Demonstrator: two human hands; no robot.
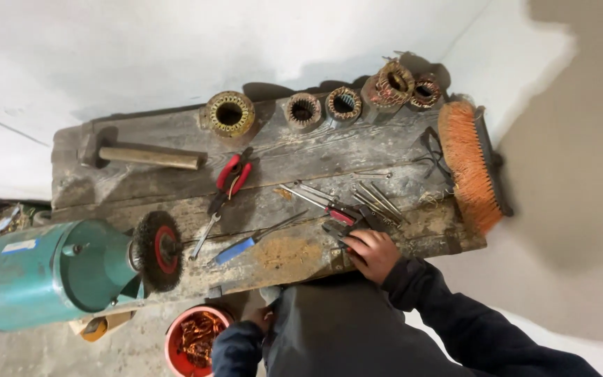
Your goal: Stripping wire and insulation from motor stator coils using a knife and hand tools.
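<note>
My right hand (373, 253) rests at the front edge of a worn wooden bench (301, 150), its fingers curled on the handles of a bunch of pliers and thin metal tools (347, 208). Whether it grips them I cannot tell. My left hand (257, 318) hangs low below the bench edge, mostly hidden behind my dark sleeve and trousers, next to a red bucket of copper wire (195, 338).
On the bench lie a hammer (141, 155), red-handled cutters (232, 174), a wrench (204, 236), a blue-handled tool (246, 243), several wound motor stators (229, 114) along the back, and an orange brush (470, 166) at the right end. A teal motor with a wire wheel (158, 251) stands at left.
</note>
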